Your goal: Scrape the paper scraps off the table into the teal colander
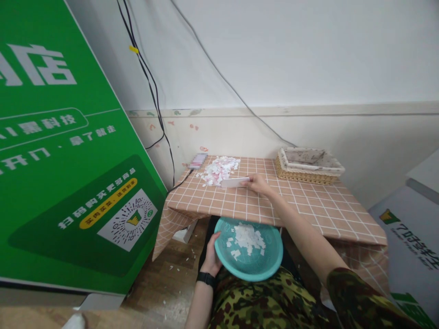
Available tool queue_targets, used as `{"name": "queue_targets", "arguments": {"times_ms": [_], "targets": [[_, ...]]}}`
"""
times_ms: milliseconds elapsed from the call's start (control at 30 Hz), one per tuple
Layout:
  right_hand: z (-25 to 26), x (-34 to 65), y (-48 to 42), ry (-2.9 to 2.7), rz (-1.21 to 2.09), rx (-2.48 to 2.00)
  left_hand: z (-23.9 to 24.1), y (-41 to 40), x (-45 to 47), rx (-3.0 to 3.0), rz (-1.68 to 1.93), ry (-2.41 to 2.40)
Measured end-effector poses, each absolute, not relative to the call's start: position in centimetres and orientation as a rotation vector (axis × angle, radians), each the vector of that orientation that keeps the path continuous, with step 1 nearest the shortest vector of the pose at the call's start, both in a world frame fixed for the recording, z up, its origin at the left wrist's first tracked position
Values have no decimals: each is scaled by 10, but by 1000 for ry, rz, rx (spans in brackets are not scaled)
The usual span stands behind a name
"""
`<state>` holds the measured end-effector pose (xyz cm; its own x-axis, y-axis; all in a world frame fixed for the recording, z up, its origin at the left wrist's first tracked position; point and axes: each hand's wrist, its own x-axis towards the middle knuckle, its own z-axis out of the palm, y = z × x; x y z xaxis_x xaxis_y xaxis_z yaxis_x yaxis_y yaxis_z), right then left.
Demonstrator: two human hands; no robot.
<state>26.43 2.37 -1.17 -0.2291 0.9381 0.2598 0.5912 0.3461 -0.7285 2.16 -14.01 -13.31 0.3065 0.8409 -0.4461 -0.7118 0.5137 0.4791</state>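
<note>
My left hand [211, 257] grips the left rim of a teal plastic basin [270, 267], held on my lap just below the table's front edge. Several small white paper scraps [247, 237] lie inside it. My right hand [258, 184] reaches across the checked tablecloth [302, 205] and holds a flat white card [233, 182] by its right end. The card lies next to a heap of pink and white paper scraps [219, 170] at the far left of the table.
A wicker basket [310, 165] lined with paper stands at the table's back right. A small pink device [198, 161] with a black cable sits at the back left corner. A large green sign [68, 151] leans on the left. A white box [411, 237] stands on the right.
</note>
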Motion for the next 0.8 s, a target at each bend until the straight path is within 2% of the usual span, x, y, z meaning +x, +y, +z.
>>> {"name": "queue_targets", "arguments": {"times_ms": [400,800], "targets": [[-15,230,32,-1949,538,-1295,-135,-143,26,239,997,681],[-1,258,39,-2018,772,-1278,-132,-142,26,245,1000,668]]}}
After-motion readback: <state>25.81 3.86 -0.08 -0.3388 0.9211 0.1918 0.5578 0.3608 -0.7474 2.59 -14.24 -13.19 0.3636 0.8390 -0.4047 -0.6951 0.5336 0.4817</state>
